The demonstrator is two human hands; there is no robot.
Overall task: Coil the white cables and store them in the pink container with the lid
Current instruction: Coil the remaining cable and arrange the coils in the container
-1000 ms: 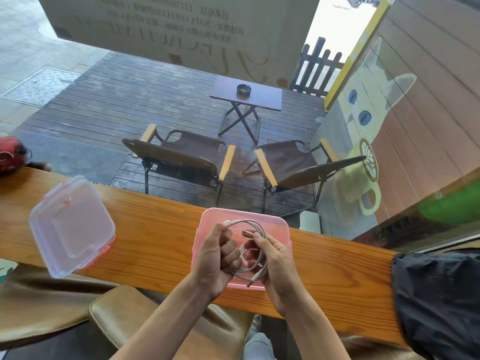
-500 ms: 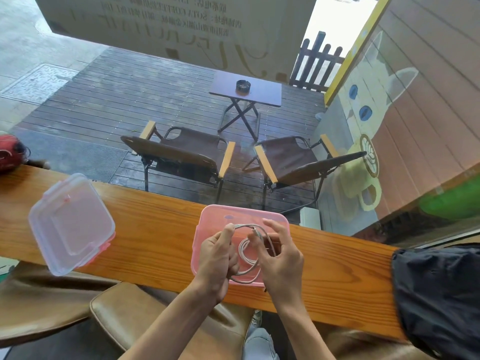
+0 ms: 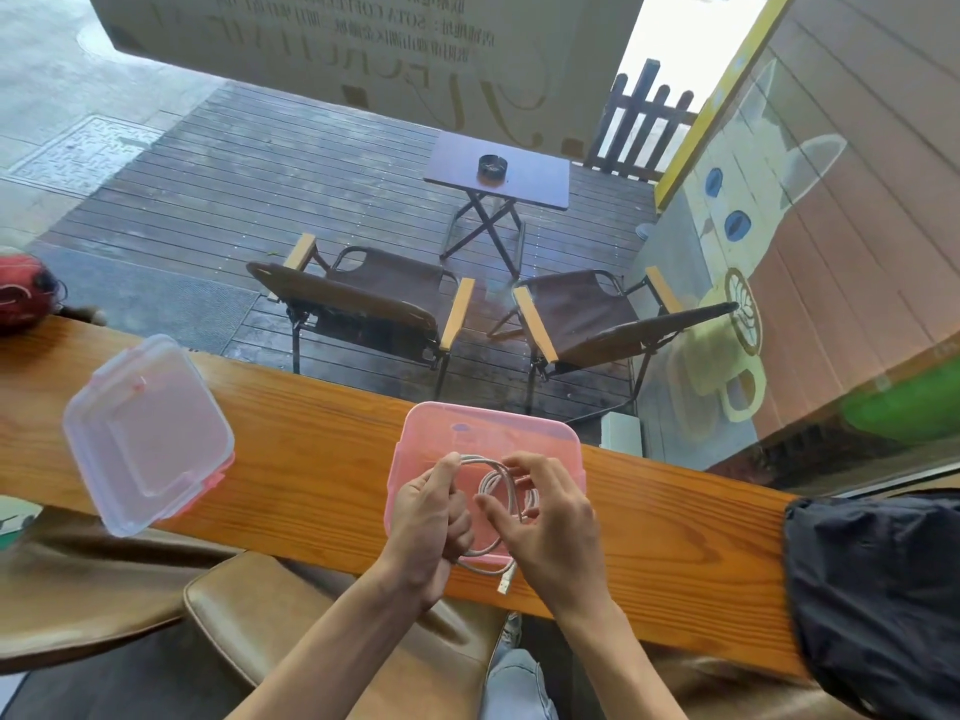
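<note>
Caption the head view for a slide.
Left hand and right hand loop a white cable over an open pink plastic container.

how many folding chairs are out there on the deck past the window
2. One chair sits left, beyond the wooden counter; the other chair sits right, beside it. Both face a small folding table. More may be out of view.

Both hands (image 3: 488,517) coiling white cable (image 3: 493,485) over pink container (image 3: 467,423), lid (image 3: 148,433) aside

Mirrored lettering on the window sign (image 3: 363,39) reads "SOTA COFFEE". The Chinese characters around it are too small to read.
</note>
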